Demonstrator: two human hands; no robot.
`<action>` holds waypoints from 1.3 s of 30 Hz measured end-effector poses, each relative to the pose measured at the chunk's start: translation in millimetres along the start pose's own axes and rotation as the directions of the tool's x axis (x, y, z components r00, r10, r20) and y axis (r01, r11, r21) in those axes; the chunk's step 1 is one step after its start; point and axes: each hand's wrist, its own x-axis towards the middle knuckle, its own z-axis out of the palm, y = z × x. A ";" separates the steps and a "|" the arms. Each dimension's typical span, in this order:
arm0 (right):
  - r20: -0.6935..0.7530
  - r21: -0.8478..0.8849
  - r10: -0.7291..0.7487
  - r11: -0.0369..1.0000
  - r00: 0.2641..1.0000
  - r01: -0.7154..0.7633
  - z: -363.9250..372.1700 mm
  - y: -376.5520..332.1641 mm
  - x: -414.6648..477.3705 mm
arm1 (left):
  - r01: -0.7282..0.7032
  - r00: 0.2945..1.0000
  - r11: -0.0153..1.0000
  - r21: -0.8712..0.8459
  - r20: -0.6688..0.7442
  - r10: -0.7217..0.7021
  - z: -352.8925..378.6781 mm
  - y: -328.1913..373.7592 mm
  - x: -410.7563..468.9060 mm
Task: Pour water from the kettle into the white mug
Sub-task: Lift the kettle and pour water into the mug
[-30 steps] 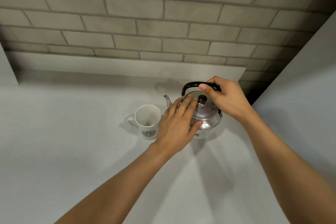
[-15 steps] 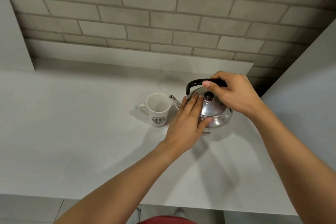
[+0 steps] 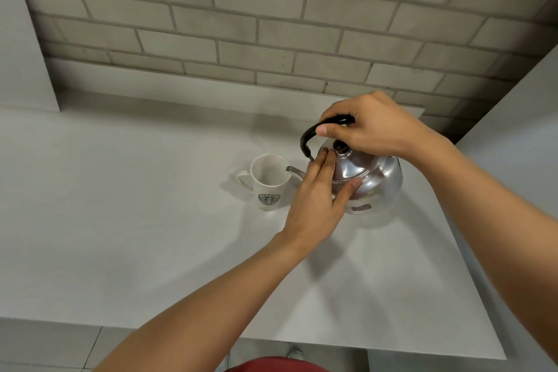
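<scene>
A shiny steel kettle (image 3: 380,175) with a black arched handle is tilted toward the left, its base lifted off the white table (image 3: 136,235). Its thin spout (image 3: 294,171) reaches over the rim of the white mug (image 3: 268,181), which stands upright with a green round logo and its handle to the left. My right hand (image 3: 371,127) is closed around the black handle from above. My left hand (image 3: 317,199) lies flat against the kettle's lid and left side, fingers together, thumb under the lid's edge. No water stream can be made out.
A grey brick wall (image 3: 271,24) rises behind the table. White panels stand at the far left (image 3: 24,54) and along the right side (image 3: 513,160). The table's front edge (image 3: 181,326) runs near the bottom, with floor tiles below.
The kettle has tipped further toward the mug and its spout now reaches over the mug's rim. Both hands kept their hold. The camera has pulled back, showing the table's front edge.
</scene>
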 end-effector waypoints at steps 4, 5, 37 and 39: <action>0.035 -0.038 -0.020 0.999 0.999 0.021 -2.5 -6.8 4.7 | -0.019 0.999 0.998 -0.057 -0.032 0.017 0.1 2.1 -1.4; 0.041 -0.045 -0.025 0.999 0.999 0.026 -3.5 -8.5 5.8 | -0.016 0.999 0.998 -0.063 -0.038 0.014 0.3 2.8 -1.5; 0.164 -0.177 -0.046 0.981 0.985 0.075 -37.7 -35.7 35.4 | -0.032 0.990 0.983 -0.181 -0.144 0.006 -5.2 29.3 15.2; 0.166 -0.186 -0.045 0.980 0.985 0.076 -38.6 -36.7 35.9 | -0.034 0.989 0.982 -0.186 -0.151 0.005 -4.7 29.0 15.4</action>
